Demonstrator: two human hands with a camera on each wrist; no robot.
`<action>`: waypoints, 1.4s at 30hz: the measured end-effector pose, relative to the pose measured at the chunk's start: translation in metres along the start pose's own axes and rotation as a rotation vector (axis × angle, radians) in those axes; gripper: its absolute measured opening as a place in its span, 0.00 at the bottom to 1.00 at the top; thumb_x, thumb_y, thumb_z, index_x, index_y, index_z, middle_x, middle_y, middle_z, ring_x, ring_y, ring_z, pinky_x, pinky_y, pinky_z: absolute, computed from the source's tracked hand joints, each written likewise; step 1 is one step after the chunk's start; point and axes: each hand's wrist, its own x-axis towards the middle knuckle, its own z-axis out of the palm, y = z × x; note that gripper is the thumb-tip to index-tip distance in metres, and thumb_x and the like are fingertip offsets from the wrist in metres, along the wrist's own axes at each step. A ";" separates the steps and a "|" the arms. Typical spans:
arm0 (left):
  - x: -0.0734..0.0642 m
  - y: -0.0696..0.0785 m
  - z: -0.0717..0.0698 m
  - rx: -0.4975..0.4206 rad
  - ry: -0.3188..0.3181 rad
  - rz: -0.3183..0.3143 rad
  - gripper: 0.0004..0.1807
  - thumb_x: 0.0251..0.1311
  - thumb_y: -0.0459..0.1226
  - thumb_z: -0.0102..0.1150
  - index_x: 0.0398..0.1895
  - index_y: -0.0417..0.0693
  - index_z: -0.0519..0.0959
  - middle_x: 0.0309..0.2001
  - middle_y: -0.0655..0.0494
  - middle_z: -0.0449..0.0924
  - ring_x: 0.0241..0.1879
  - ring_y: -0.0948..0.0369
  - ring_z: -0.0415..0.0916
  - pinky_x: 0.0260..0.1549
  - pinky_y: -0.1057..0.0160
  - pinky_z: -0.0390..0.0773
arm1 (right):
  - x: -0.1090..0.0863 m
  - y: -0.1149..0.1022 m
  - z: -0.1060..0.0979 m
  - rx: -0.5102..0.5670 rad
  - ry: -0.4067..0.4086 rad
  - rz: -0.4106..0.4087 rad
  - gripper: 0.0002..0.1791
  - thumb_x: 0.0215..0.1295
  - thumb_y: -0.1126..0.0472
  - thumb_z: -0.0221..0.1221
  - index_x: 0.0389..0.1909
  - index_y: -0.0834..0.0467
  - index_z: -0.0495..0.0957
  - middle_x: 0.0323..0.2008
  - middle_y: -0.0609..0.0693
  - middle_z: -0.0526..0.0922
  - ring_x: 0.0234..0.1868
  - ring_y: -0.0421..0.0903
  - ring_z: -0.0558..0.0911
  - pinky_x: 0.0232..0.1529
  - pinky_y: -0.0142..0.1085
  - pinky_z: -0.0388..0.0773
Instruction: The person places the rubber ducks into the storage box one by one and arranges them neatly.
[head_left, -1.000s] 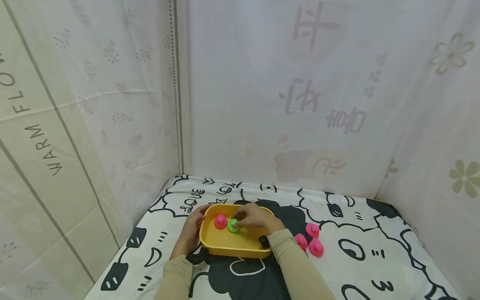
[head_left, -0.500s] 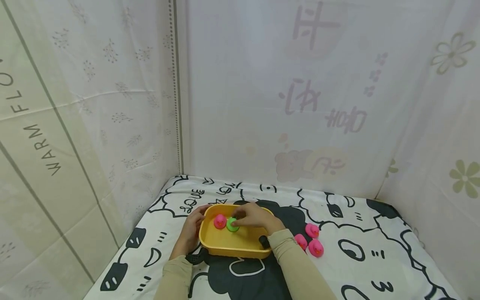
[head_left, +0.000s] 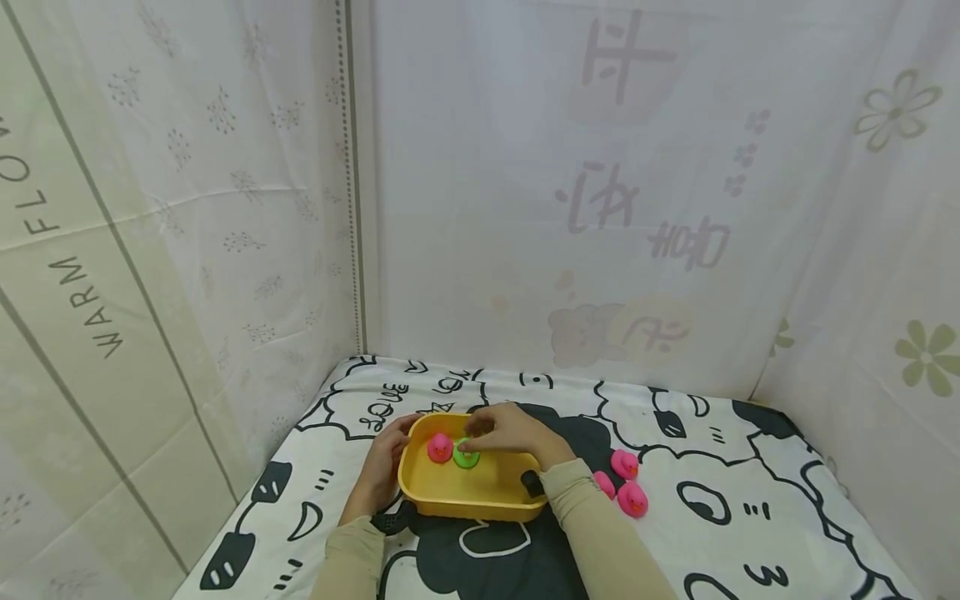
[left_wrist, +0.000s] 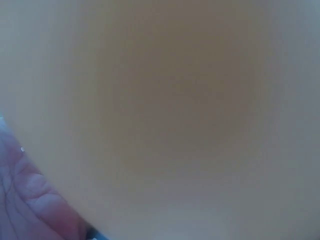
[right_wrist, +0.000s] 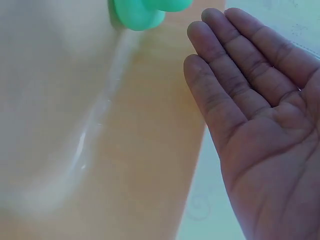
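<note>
In the head view a yellow plastic basin [head_left: 491, 487] stands on the patterned cloth. My left hand [head_left: 384, 460] holds its left side at the rim. A blurred yellow surface fills most of the left wrist view, with part of the palm [left_wrist: 37, 205] at lower left. My right hand [head_left: 512, 432] hovers over the basin, its fingertips close above a small green rubber duck [head_left: 467, 458]. Next to it inside sits a pink rubber duck [head_left: 440, 448]. In the right wrist view the fingers are nearly straight and apart from the green duck [right_wrist: 142, 12]; the thumb is out of view.
Right of the basin lie several pink rubber ducks [head_left: 632, 498], one partly behind the right sleeve [head_left: 600, 533]. A black-and-white printed cloth [head_left: 720, 533] covers the surface. Pale curtains [head_left: 480, 183] close it in at the back and sides.
The head view has tilted slightly. My right fingers still hover at the green duck, with their tips appearing a little looser. The basin, left hand and other ducks keep their places.
</note>
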 end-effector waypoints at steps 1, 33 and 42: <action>0.000 0.000 0.000 0.002 0.000 0.002 0.28 0.60 0.33 0.41 0.66 0.46 0.73 0.65 0.48 0.72 0.61 0.47 0.72 0.63 0.50 0.72 | -0.001 -0.001 -0.001 0.004 0.005 -0.004 0.30 0.58 0.38 0.67 0.53 0.56 0.84 0.46 0.41 0.85 0.48 0.37 0.82 0.53 0.38 0.79; -0.003 0.001 0.002 -0.017 -0.001 -0.002 0.28 0.61 0.33 0.40 0.66 0.46 0.73 0.65 0.48 0.72 0.61 0.48 0.72 0.60 0.55 0.75 | -0.075 0.010 -0.058 0.032 0.153 -0.090 0.22 0.64 0.45 0.65 0.54 0.52 0.83 0.51 0.53 0.86 0.54 0.50 0.83 0.58 0.50 0.77; -0.002 0.001 0.003 -0.016 -0.007 0.010 0.28 0.61 0.32 0.40 0.66 0.45 0.73 0.65 0.47 0.72 0.61 0.47 0.72 0.57 0.59 0.77 | -0.094 0.028 -0.064 0.017 0.218 -0.069 0.22 0.64 0.43 0.65 0.54 0.51 0.82 0.51 0.50 0.85 0.53 0.49 0.83 0.57 0.49 0.78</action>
